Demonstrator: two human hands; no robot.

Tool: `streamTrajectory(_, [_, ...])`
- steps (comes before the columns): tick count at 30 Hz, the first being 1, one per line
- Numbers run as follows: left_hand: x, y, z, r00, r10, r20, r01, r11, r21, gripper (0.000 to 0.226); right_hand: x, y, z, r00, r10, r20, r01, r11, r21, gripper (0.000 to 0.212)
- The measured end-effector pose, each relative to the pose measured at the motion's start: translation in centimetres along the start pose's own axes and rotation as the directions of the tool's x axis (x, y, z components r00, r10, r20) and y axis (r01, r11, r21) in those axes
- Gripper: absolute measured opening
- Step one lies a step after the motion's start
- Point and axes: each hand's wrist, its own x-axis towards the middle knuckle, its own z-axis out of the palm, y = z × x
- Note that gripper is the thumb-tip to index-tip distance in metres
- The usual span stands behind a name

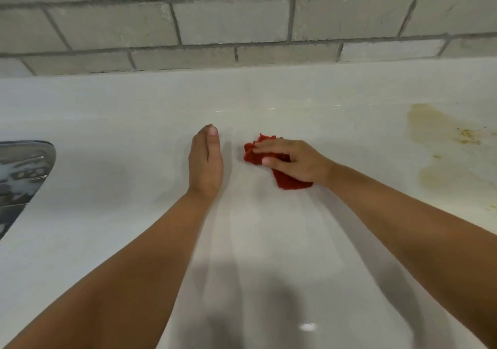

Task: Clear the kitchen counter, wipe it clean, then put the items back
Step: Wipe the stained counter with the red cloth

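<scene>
Grey brick wall (242,23) backed a white counter (107,106), bare of kitchen things in this view, so the wiping step looked to be the one in hand. The right hand (293,162) lay flat on a red cloth (290,182), fingers straight and spread, pressing it to the counter rather than gripping it. Just beside it, apart from the cloth, the left hand (205,163) stood on its edge with fingers straight and together, holding nothing. It may have been set there as a stop for crumbs, though that was only a guess. A yellow-brown stain (441,133) sat well off to the right, unwiped, and a shiny metal thing (24,166) showed at the left edge. To wipe well, I judged, the cloth needed firm, overlapping strokes carried rightward — with extra pressure on that stain.
</scene>
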Motion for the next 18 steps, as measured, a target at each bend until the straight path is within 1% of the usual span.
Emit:
streamTrajectory(1, [0.1,-0.1,0.0,1.000,-0.011,0.000,0.011,1.000,-0.018,0.041,-0.9,0.5,-0.3,1.000,-0.007,-0.003,0.007,1.000,0.007,0.034])
streamTrajectory(2, [0.1,-0.2,0.0,1.000,-0.022,-0.002,0.022,0.999,-0.034,0.041,-1.2,1.4,-1.0,1.000,0.005,-0.022,-0.006,0.999,-0.033,0.035])
streamTrajectory(3, [0.2,-0.4,0.0,0.999,-0.034,-0.004,0.033,0.998,-0.047,0.042,-0.8,2.8,-1.9,0.998,0.046,-0.049,-0.051,0.993,-0.104,0.038])
streamTrajectory(4, [0.3,-0.5,0.0,0.999,-0.042,-0.005,0.042,0.998,-0.055,0.042,-0.1,4.1,-2.7,0.988,0.135,-0.070,-0.146,0.972,-0.184,0.042])
streamTrajectory(6, [0.4,-0.6,0.1,0.999,-0.044,0.003,0.044,0.997,-0.060,0.043,2.6,5.8,-3.7,0.924,0.354,-0.148,-0.382,0.879,-0.286,0.049])
streamTrajectory(7, [0.4,-0.6,0.2,0.999,-0.039,0.010,0.039,0.997,-0.062,0.043,4.1,5.9,-3.4,0.895,0.409,-0.179,-0.446,0.835,-0.323,0.053])
streamTrajectory(8, [0.4,-0.6,0.2,0.999,-0.034,0.016,0.035,0.997,-0.063,0.042,5.6,5.5,-2.6,0.888,0.420,-0.188,-0.460,0.812,-0.360,0.055])
streamTrajectory(10, [0.4,-0.6,0.2,0.999,-0.030,0.014,0.031,0.998,-0.059,0.042,7.7,3.6,-0.3,0.925,0.354,-0.136,-0.378,0.830,-0.410,0.055])
streamTrajectory(13, [0.6,-0.6,0.1,0.999,-0.047,-0.007,0.046,0.997,-0.068,0.044,6.5,-0.7,2.6,0.981,0.191,0.034,-0.160,0.892,-0.422,0.050])
streamTrajectory(16, [0.8,-0.8,-0.1,0.998,-0.058,0.002,0.058,0.995,-0.077,0.047,-0.3,-4.2,3.0,0.981,0.049,0.186,0.021,0.933,-0.359,0.051])
streamTrajectory(18, [0.6,-0.8,-0.2,0.998,-0.065,0.015,0.066,0.994,-0.090,0.048,-5.0,-4.9,2.3,0.968,-0.099,0.229,0.161,0.949,-0.270,0.055])
